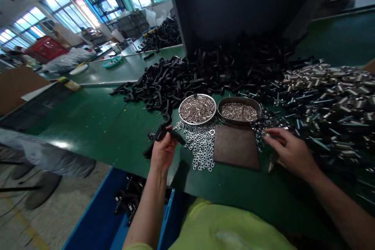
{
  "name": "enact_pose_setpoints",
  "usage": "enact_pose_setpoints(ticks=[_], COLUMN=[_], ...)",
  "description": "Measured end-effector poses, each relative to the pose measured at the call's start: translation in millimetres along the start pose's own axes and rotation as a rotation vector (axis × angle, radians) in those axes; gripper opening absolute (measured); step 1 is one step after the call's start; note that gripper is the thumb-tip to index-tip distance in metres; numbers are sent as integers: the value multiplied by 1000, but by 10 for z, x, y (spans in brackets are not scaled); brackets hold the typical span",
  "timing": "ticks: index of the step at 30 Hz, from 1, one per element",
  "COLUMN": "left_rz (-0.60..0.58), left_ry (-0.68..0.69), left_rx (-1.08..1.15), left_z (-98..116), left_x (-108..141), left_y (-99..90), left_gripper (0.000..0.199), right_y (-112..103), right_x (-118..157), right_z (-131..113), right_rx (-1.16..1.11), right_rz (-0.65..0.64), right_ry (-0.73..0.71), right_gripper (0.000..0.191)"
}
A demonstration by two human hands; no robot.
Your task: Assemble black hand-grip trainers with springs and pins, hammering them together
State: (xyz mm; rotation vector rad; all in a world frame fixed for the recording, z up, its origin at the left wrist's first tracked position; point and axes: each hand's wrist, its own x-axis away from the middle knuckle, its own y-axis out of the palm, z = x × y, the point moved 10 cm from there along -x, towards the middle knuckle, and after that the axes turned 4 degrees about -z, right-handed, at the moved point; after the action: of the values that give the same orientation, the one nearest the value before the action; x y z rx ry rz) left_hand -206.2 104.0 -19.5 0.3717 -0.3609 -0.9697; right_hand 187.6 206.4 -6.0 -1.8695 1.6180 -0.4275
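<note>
My left hand (164, 150) is closed round a black curved plastic part (172, 136), held above the green table. My right hand (288, 152) is pinched at its fingertips beside a scatter of small metal pieces; what sits between them is too small to make out. A pale pointed thing (272, 164) shows beneath that hand. Between the hands lies a brown square plate (236, 146), with many loose metal nuts (200, 146) to its left. Behind stand a round dish (179, 111) and an oval tin (259, 110), both filled with small metal pieces.
A large heap of black plastic parts (164, 78) spills from a tipped dark bin (228, 8). Silvery cylinders and long screws are piled on the right (336, 97). Below the table's front edge is a blue crate (96, 211) containing black parts.
</note>
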Motion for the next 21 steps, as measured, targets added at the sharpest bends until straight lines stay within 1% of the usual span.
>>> enact_pose_setpoints(ticks=[2, 3, 5, 7, 9, 11, 12, 14, 17, 19, 21], left_rz=[85, 100, 81, 24, -61, -154, -187, -222, -279, -325, -337], left_ry=[131, 162, 168, 155, 171, 193, 200, 193, 169, 168, 182], left_rx=[-213, -334, -587, -860, -1143, -1365, -1441, -1540, -1605, -1586, -1472], left_z=[125, 143, 90, -30, -162, -292, -340, -393, -408, -384, -318], left_x=[43, 65, 97, 110, 110, 97, 85, 52, 4, -4, 21], left_y=[-220, -278, -307, -247, -118, 13, 57, 89, 96, 123, 183], left_gripper=[36, 35, 28, 22, 17, 11, 10, 10, 11, 11, 11], right_y=[229, 343, 534, 667, 747, 791, 808, 833, 827, 808, 795], right_x=[83, 120, 192, 254, 303, 340, 357, 388, 421, 437, 450], right_z=[-74, -112, -205, -307, -393, -461, -490, -534, -560, -559, -569], right_rx=[-36, -68, -165, -296, -416, -489, -507, -530, -561, -578, -587], right_rz=[-89, -143, -232, -278, -287, -285, -292, -316, -334, -330, -331], right_ry=[2, 6, 14, 34, 65, 92, 102, 117, 131, 140, 144], right_gripper=[28, 30, 32, 34, 35, 35, 35, 35, 34, 34, 32])
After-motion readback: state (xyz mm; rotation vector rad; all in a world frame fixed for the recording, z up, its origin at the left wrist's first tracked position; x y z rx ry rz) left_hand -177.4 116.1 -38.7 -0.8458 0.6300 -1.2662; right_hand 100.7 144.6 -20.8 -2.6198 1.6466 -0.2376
